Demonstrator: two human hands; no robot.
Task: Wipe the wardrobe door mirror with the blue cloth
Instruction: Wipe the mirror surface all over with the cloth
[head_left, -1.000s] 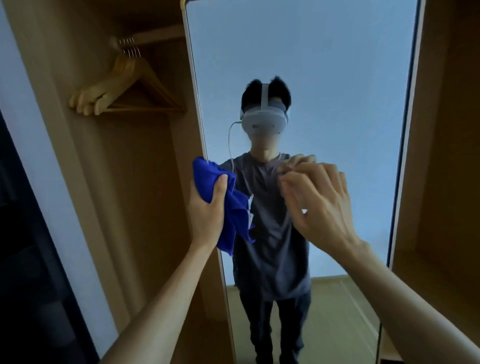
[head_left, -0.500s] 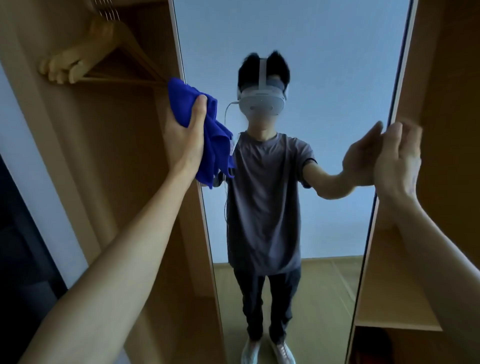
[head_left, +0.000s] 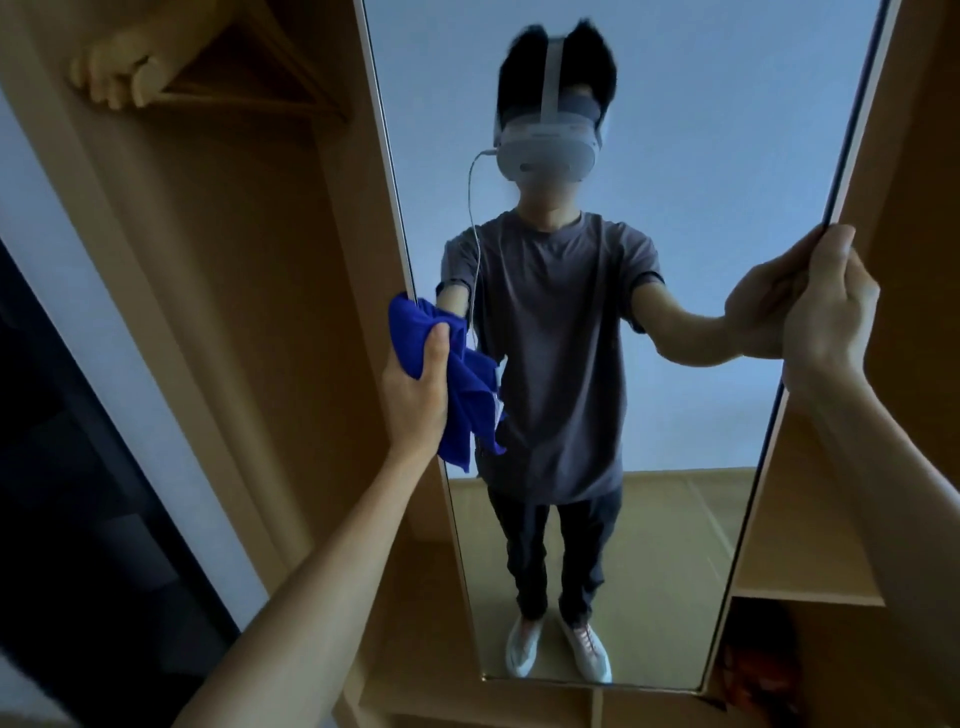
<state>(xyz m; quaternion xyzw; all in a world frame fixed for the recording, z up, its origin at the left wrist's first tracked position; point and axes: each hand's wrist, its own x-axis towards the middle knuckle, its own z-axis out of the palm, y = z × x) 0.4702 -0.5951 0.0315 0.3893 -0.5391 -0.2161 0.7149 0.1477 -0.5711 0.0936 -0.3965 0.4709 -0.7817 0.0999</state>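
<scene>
Left hand (head_left: 415, 395) gripping the bunched blue cloth (head_left: 457, 384) against the left edge of the wardrobe door mirror (head_left: 701, 156), right hand (head_left: 826, 317) curling its fingers round the mirror's right edge, wooden hangers (head_left: 171, 78) hanging inside the open wardrobe compartment (head_left: 249, 312) alongside

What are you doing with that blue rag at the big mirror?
A person is cleaning the mirror on the wardrobe door. The left hand grips a bunched blue cloth against the mirror's left edge, about halfway up. The right hand holds the door's right edge, probably to steady it. Wooden hangers hang inside the open wardrobe on the left.
</scene>
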